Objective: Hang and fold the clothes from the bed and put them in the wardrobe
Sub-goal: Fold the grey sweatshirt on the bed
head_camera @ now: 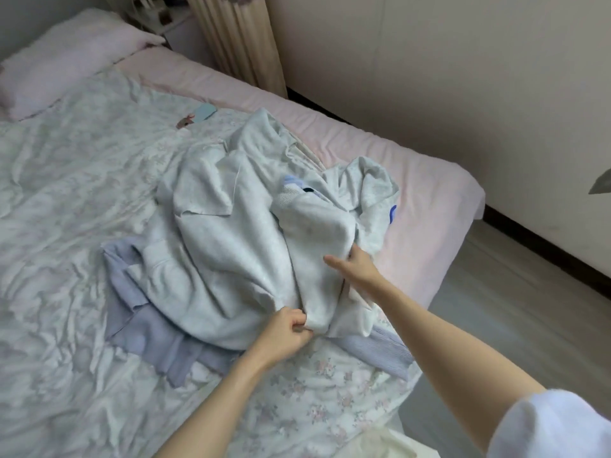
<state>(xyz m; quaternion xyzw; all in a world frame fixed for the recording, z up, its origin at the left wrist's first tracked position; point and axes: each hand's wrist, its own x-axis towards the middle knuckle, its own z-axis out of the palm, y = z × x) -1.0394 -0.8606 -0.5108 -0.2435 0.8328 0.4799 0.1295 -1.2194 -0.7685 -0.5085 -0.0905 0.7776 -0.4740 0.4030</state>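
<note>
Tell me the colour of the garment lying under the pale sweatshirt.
Lavender garment, plain and unpatterned, seen in the head view.

A bed (380, 153) fills the left and middle of the room, with a pale pink sheet and a crumpled quilt (66, 209) printed with faint flowers. A pink pillow (66, 57) lies at its far left end. Beyond it hangs a beige pleated curtain (238, 38), with a white bedside cabinet (182, 34) just to its left. A plain cream wall (463, 77) runs along the right, edged by a dark skirting board (545, 249). The floor (512, 309) is light grey. Soft, even light.
</note>
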